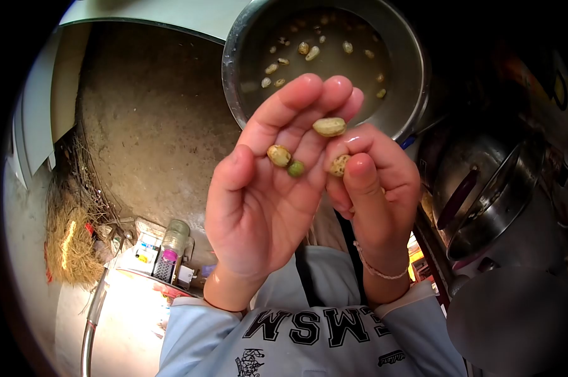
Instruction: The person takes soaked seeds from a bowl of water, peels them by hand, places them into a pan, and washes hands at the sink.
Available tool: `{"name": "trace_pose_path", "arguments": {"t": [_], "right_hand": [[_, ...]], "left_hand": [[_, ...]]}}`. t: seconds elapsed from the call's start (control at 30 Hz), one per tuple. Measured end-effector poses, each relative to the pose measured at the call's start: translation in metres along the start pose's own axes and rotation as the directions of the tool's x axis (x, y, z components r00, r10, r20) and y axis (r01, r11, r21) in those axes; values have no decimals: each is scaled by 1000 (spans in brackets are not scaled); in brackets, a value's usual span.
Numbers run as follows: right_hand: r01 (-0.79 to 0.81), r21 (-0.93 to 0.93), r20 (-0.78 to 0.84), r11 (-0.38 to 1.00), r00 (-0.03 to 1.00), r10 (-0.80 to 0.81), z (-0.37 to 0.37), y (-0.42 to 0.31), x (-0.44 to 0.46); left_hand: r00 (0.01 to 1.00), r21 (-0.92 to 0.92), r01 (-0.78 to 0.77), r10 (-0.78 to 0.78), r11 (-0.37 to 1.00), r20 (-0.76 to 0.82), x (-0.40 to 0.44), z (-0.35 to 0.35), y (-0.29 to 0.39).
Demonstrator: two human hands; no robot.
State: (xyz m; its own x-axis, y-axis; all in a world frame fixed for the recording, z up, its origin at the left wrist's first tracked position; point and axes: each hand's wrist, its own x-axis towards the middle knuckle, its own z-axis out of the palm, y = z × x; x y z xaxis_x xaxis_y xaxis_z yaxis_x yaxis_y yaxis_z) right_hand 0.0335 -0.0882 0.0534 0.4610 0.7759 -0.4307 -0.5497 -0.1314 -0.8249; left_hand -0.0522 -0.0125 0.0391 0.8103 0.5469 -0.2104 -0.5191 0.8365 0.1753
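My left hand [265,182] is turned palm up, fingers stretched out and lightly cupped. On it rest a whole pale peanut [329,127] near the fingers, a brownish peanut [279,155] and a small round green ball [296,168], perhaps a pea. My right hand [381,182] pinches a speckled peanut [340,164] between thumb and fingers, close beside the left palm. Beyond the fingertips stands a metal basin [231,75] of cloudy water. Several peanuts [312,53] are in that water, and my left fingers cover part of the near rim.
To the right are shiny metal pots [485,213] and a dark handle [458,198]. A straw broom [73,245] lies at the left by the wall. Near it stand a glass jar [176,235] and small packages. Brown floor [152,119] stretches left of the basin.
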Motion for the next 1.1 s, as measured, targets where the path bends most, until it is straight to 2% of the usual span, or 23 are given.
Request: {"name": "trace_pose_path", "arguments": {"t": [0.17, 0.23, 0.27, 0.3, 0.37, 0.43, 0.57, 0.63, 0.7, 0.73, 0.77, 0.8, 0.83, 0.87, 0.93, 1.0, 1.1], "right_hand": [[24, 81, -75, 996, 997, -18, 2, 3, -1], [89, -175, -113, 980, 987, -110, 2, -1, -5], [245, -308, -66, 919, 959, -277, 2, 3, -2], [246, -309, -64, 919, 958, -278, 4, 2, -2], [289, -566, 26, 772, 942, -334, 9, -2, -4], [327, -571, 39, 753, 927, -374, 10, -1, -2], [358, -669, 68, 651, 902, -426, 11, 2, 1], [350, -703, 79, 619, 904, -421, 11, 3, 2], [247, -572, -36, 782, 945, -325, 9, 4, 1], [175, -396, -87, 901, 970, -227, 9, 6, 0], [175, -396, -85, 901, 970, -226, 9, 7, 0], [156, -132, -64, 979, 984, -166, 7, 9, 1], [115, 139, -27, 984, 993, -112, 6, 10, 2], [70, 222, 51, 972, 995, -84, 1, 11, 2], [37, 267, 79, 963, 995, -60, -2, 9, 2], [-21, 316, 137, 948, 990, -23, -5, 7, 2], [-29, 336, 97, 941, 995, -4, -1, 4, 3]], "left_hand": [[1000, 6, 2, -2, 1000, -5, 1, 2, -1], [999, -33, 29, -30, 999, -37, 1, 5, -3], [999, -33, 28, -29, 999, -36, 1, 7, -4], [998, -59, 32, -35, 998, -55, 2, 9, -5], [997, -88, 35, -41, 996, -71, 1, 9, -4], [998, -97, 60, -62, 993, -21, 0, 5, -5], [998, -89, 51, -53, 995, -28, 0, 5, -4], [995, 112, 38, -27, 993, -100, -1, 5, -3], [990, 104, 43, -29, 994, -139, -2, 5, -2], [984, 98, 50, -32, 994, -178, -2, 5, -2], [983, 98, 48, -30, 994, -179, -3, 5, -1], [982, 158, 56, -26, 986, -185, -4, 5, 1], [981, 217, 65, -23, 974, -192, -5, 4, 2], [981, 215, 65, -23, 974, -192, -6, 4, 4], [943, 191, 80, -13, 978, -332, -8, 3, 5], [942, 163, 40, 17, 986, -335, -6, 1, 4], [955, 113, 1, 32, 994, -295, -7, -8, 4]]}}
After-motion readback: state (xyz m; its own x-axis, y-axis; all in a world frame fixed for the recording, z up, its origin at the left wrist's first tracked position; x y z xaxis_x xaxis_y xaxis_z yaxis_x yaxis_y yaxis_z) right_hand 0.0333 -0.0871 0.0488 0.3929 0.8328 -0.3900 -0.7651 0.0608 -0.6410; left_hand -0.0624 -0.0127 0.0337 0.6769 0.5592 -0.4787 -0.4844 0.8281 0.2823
